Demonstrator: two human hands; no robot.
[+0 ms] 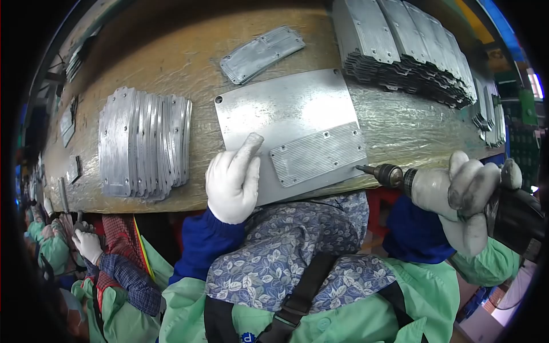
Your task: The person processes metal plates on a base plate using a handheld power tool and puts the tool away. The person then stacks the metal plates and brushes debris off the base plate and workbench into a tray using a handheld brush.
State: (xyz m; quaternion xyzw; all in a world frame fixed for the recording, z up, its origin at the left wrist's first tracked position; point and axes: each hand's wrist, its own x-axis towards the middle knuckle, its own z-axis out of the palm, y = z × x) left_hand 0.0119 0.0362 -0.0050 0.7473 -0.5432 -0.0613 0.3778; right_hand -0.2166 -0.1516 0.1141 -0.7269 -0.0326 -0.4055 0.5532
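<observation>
My left hand, in a white glove, rests over the left part of a smooth flat metal plate. Its index finger is stretched out and it holds nothing. On the plate's lower right lies a ribbed metal panel with small holes along its edges. My right hand, gloved with dirty fingertips, is wrapped round a black power screwdriver. The screwdriver's bit points left, with its tip close to the lower right corner of the panel; contact cannot be made out.
Another ribbed panel lies behind the plate. At left a row of overlapping panels leans together. Tall stacks of panels stand at the back right. Plastic film covers the table. A co-worker's gloved hand shows at lower left.
</observation>
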